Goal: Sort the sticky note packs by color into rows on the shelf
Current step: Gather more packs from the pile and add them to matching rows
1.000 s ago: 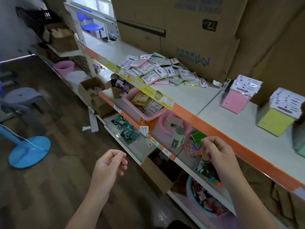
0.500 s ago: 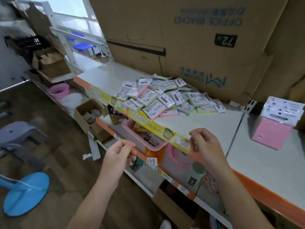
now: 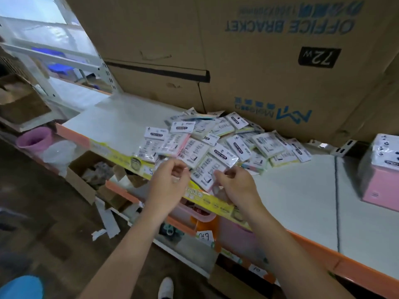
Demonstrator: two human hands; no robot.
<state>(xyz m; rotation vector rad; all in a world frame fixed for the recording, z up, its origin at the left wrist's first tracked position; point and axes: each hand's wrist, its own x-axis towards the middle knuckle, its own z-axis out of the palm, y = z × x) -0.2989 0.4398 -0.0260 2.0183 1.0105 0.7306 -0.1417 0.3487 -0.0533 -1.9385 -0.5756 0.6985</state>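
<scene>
Pile: the sticky note packs [image 3: 216,143] are all dumped in one loose heap on the top shelf [image 3: 291,190], shoved up against the big cardboard box [image 3: 259,61] at the back. Colours are totally mixed, with pink, yellow and greenish edges poking out under the white labels, so no rows here yet.
Left hand: the left hand [image 3: 170,182] sits at the front left edge of the heap, fingers curled in with the thumb close to the fingertips. Can't tell if it's got a pack pinched or just air, it's blurry there.
Right hand: the right hand [image 3: 235,186] is just beside it, fingertips curled at the corner of the nearest pack [image 3: 203,169], which hangs over the shelf's yellow price strip [image 3: 121,156]. Looks like touching, but whether it's an actual grip I can't tell.
Why there: my guess is both hands go for the front edge because those packs lie on top and slide out without dragging the rest along.
Sorted bit: a pink stack [image 3: 380,186] stands well apart on the right side of the shelf, which reads like the pink spot's already started.
Free space: there's bare shelf between the heap and the pink stack, probably where the rows go.
Watch out: the wrappers look slick and the front packs overhang the edge, so a sloppy pull could drop some onto the lower shelves.
</scene>
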